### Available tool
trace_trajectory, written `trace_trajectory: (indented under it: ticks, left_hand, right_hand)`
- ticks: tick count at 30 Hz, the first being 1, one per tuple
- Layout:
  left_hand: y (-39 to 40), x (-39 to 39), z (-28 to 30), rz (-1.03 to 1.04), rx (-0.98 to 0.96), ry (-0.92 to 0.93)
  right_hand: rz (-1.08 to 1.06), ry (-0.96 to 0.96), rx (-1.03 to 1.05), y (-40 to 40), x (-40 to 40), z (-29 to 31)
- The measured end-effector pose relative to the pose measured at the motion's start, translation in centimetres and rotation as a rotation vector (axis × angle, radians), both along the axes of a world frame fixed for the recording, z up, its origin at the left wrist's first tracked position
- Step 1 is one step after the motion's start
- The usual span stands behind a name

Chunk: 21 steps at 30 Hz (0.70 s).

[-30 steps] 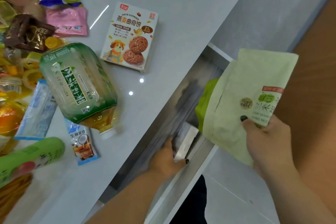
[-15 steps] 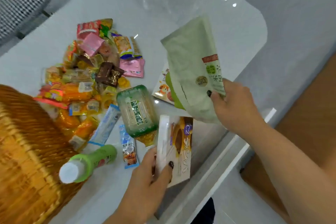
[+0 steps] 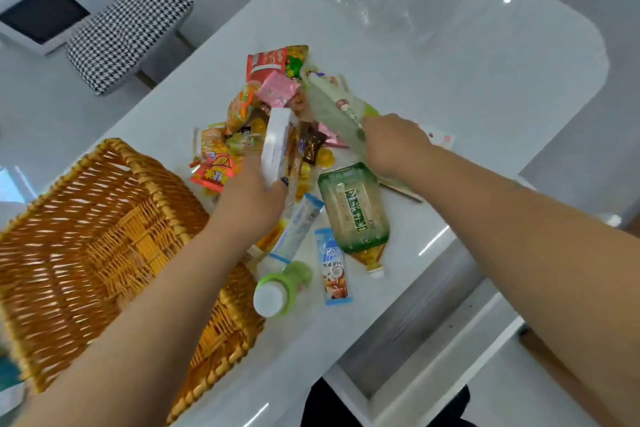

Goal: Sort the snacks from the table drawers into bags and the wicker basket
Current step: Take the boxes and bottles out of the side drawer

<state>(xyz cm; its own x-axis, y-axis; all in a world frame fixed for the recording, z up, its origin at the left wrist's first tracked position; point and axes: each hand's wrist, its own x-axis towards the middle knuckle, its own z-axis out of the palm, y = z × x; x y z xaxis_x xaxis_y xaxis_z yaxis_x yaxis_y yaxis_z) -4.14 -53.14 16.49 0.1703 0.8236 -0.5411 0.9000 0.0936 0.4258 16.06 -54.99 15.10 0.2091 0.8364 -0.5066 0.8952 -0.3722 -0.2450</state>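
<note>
Head view is showing the left hand (image 3: 254,198) gripping a stiff, light white cardboard snack box (image 3: 275,142) by its lower edge, while the right hand (image 3: 391,146) is pinching a soft, crinkly pale green foil pouch (image 3: 332,107) at its near corner.

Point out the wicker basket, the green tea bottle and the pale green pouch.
wicker basket (image 3: 114,163): head view, far rim.
green tea bottle (image 3: 356,215): head view, label.
pale green pouch (image 3: 332,107): head view, upper face, held in right hand.
</note>
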Motion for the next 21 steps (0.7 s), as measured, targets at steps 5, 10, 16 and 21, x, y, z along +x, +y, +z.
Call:
trace_trajectory:
  ticks: [5,10,16,21]
  left_hand:
    - [0.2,0.0,-3.6,0.072,-0.157,-0.007]
    - [-0.2,-1.0,-3.3,0.144,-0.192,-0.077]
    - [-1.3,-0.3,-1.7,0.187,-0.15,-0.217]
    - [-5.3,3.3,-0.4,-0.013,-0.038,-0.31]
  right_hand:
    - [0.059,-0.077,0.024,1.1,-3.6,-1.3]
    - [0.181,0.061,-0.122,1.9,-5.2,-2.7]
    - [-0.344,0.574,0.183,-2.8,-2.1,-2.3]
    - [-0.941,0.503,0.511,-13.6,1.2,-3.9]
